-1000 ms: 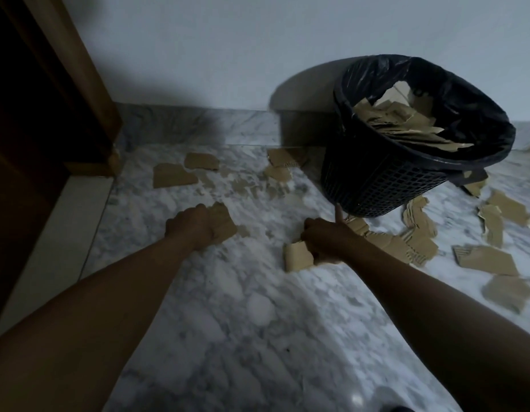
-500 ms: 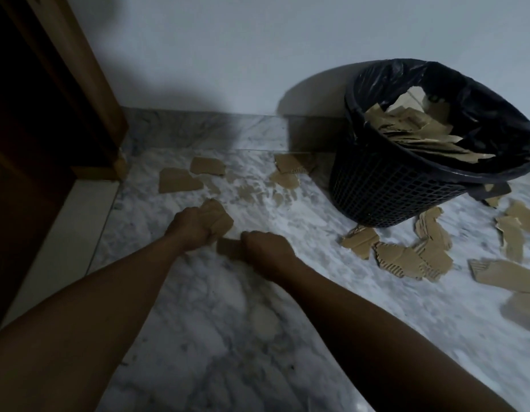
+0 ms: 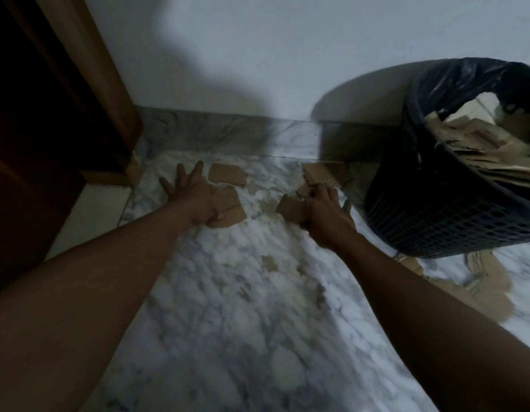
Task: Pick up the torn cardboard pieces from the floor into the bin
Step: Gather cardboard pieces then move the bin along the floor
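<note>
Both hands have gone up the frame toward the skirting (image 3: 228, 130) and spread apart since half a second ago. The bin (image 3: 436, 209) is now at the right edge, already holding cardboard. On the left hand (image 3: 195, 200) the fingers (image 3: 198, 172) are spread and reaching forward, with the left stack (image 3: 225, 211) tucked under the palm. The thumb is hidden; we judge it clamps the stack. The right hand (image 3: 326, 218) has its fingers curled, pinching the right bunch (image 3: 290, 208), with the fingertips at a corrugated piece (image 3: 317, 173). A flat piece (image 3: 226, 173) lies on the floor (image 3: 228, 292) just beyond the left hand. More scraps (image 3: 492, 281) lie at lower right. To do this well we'd lift each piece by an edge, add it to the held pieces, keep both grips tight, then drop low into the bin.
</note>
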